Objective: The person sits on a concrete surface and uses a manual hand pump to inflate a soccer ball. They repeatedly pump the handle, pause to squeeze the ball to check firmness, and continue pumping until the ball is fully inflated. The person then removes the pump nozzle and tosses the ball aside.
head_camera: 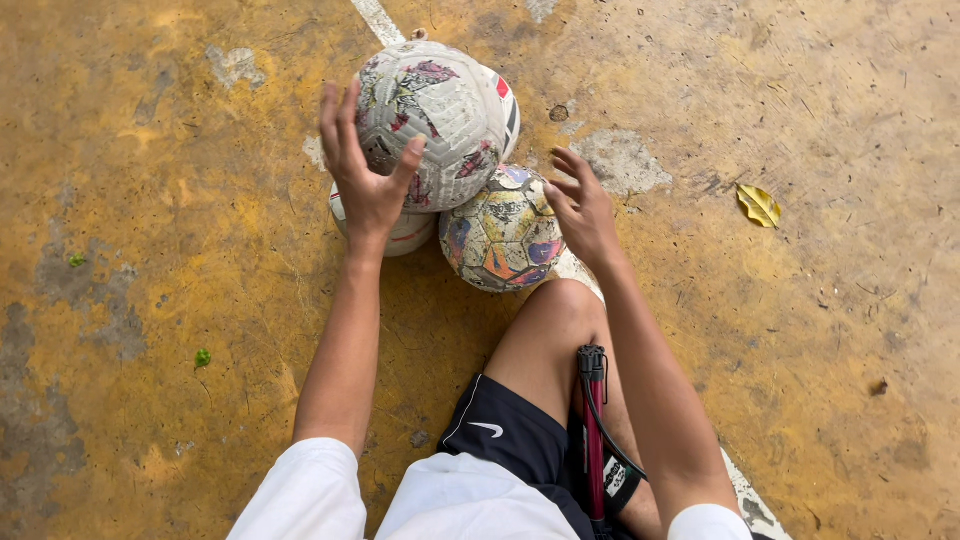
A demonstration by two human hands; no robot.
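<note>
My left hand [365,165] rests with spread fingers against the left side of a worn white football with faded red and dark markings [440,115], which sits on top of other balls. My right hand [578,205] hovers with fingers apart next to a scuffed multicoloured football [503,235] on the ground, touching or almost touching its right side. A third white ball [408,232] peeks out beneath the top one, mostly hidden. A red hand pump with a black hose [594,430] lies against my bent leg.
The ground is rough yellow-painted concrete [180,300] with worn grey patches and a white painted line [378,20]. A dry yellow leaf [759,204] lies to the right. Small green bits [202,357] lie on the left.
</note>
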